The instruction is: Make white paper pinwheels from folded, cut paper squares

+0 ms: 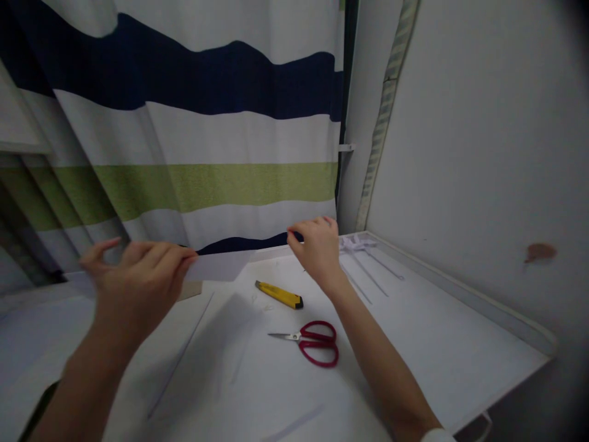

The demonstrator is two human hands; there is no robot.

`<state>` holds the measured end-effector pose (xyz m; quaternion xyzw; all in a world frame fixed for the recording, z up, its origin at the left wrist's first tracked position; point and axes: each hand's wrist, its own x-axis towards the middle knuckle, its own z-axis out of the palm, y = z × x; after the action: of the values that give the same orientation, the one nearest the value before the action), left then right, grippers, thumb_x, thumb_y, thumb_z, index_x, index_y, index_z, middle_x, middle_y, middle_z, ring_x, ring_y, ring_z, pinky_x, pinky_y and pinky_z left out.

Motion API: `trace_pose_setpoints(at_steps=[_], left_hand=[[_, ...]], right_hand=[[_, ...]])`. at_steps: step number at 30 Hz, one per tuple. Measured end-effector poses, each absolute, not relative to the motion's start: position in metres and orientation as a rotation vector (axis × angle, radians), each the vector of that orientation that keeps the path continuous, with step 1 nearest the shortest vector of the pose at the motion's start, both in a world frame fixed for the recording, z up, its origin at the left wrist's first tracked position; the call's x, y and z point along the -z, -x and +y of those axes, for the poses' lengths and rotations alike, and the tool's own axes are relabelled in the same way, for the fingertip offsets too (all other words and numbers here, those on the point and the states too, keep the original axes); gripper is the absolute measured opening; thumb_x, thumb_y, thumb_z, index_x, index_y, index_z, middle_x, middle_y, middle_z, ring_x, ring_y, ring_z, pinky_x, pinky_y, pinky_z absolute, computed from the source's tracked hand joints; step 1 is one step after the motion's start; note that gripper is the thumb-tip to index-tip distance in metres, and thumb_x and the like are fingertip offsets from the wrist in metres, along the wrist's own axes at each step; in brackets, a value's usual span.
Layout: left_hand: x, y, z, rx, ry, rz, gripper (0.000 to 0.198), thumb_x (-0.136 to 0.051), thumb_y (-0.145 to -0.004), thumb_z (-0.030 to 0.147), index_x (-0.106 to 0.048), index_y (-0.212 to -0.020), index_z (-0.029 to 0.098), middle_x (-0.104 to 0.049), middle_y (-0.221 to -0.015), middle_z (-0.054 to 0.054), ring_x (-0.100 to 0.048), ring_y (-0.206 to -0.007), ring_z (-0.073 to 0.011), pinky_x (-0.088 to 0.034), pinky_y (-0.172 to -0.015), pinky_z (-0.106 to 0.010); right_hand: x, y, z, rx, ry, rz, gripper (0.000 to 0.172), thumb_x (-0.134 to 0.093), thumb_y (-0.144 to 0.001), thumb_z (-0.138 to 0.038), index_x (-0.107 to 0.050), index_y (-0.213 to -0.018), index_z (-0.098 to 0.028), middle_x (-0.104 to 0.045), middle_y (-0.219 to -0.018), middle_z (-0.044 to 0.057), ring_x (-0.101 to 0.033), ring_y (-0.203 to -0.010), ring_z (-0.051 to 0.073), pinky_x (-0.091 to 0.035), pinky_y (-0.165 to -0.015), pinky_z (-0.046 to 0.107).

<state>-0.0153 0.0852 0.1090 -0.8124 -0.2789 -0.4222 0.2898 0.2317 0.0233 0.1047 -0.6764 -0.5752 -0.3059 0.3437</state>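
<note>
My left hand is raised above the left side of the white table, thumb and fingers pinched on the edge of a white sheet of paper. The paper shows to the right of the fingertips, and the hand hides part of it. Farther right, my right hand is also raised, with its thumb and fingertips pressed together. Whatever it may hold is too small or hidden to make out. Below and between the hands lie a yellow utility knife and scissors with red handles, both flat on the table.
Several thin wire-like sticks with white material at their far ends lie behind my right wrist. A thin strip rests near my left forearm, by a brown piece. A striped curtain hangs behind; a wall stands right.
</note>
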Motion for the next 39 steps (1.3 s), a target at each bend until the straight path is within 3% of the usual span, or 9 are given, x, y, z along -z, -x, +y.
trace_pose_setpoints(at_steps=[1, 3, 7, 14, 24, 39], left_hand=[[-0.107, 0.006, 0.081, 0.971, 2.098, -0.746, 0.015, -0.041, -0.082, 0.021, -0.055, -0.075, 0.02, -0.06, -0.067, 0.002, -0.054, -0.073, -0.0216, -0.022, -0.085, -0.053], [-0.102, -0.013, 0.072, 0.984, 2.023, -0.652, 0.01, -0.046, -0.08, 0.025, -0.054, -0.075, 0.021, -0.064, -0.069, 0.002, -0.056, -0.067, -0.0198, -0.027, -0.082, -0.05], [-0.092, -0.033, 0.056, 1.025, 2.049, -0.661, 0.007, -0.049, -0.078, 0.025, -0.053, -0.074, 0.021, -0.065, -0.068, 0.0, -0.057, -0.066, -0.0206, -0.03, -0.082, -0.047], [-0.091, -0.034, 0.053, 1.006, 2.148, -0.601, 0.01, -0.049, -0.078, 0.02, -0.055, -0.085, 0.022, -0.068, -0.078, 0.0, -0.059, -0.073, -0.0214, -0.029, -0.085, -0.047], [-0.09, -0.033, 0.056, 0.956, 2.126, -0.616, 0.009, -0.049, -0.077, 0.023, -0.056, -0.073, 0.022, -0.067, -0.068, 0.001, -0.059, -0.071, -0.0229, -0.032, -0.083, -0.047], [-0.093, -0.033, 0.059, 1.03, 2.234, -0.554, 0.006, -0.056, -0.072, 0.025, -0.061, -0.069, 0.025, -0.069, -0.07, 0.005, -0.057, -0.07, -0.021, -0.035, -0.074, -0.041]], right_hand=[[-0.106, -0.223, 0.02, 0.765, 1.657, -1.587, 0.022, -0.046, -0.08, -0.029, -0.061, -0.095, -0.022, -0.065, -0.091, 0.004, -0.051, -0.087, 0.019, -0.024, -0.087, 0.039], [-0.107, -0.204, 0.015, 0.703, 1.477, -1.844, 0.033, -0.05, -0.078, -0.034, -0.053, -0.109, -0.021, -0.062, -0.102, 0.005, -0.049, -0.092, 0.019, -0.029, -0.081, 0.034], [-0.106, -0.184, 0.009, 0.659, 1.471, -2.008, 0.016, -0.046, -0.082, -0.026, -0.062, -0.083, -0.021, -0.066, -0.079, 0.0, -0.053, -0.076, 0.016, -0.03, -0.075, 0.03], [-0.104, -0.182, 0.007, 0.848, 1.508, -2.014, 0.013, -0.049, -0.078, -0.015, -0.062, -0.074, -0.018, -0.064, -0.073, 0.002, -0.05, -0.077, 0.018, -0.025, -0.086, 0.039], [-0.106, -0.182, 0.009, 0.93, 1.411, -2.174, 0.016, -0.048, -0.078, -0.017, -0.064, -0.074, -0.018, -0.064, -0.073, 0.002, -0.049, -0.079, 0.018, -0.02, -0.093, 0.044], [-0.107, -0.197, 0.013, 0.903, 1.231, -2.266, 0.012, -0.054, -0.076, -0.017, -0.065, -0.077, -0.021, -0.065, -0.071, -0.001, -0.045, -0.08, 0.016, -0.02, -0.094, 0.037]])
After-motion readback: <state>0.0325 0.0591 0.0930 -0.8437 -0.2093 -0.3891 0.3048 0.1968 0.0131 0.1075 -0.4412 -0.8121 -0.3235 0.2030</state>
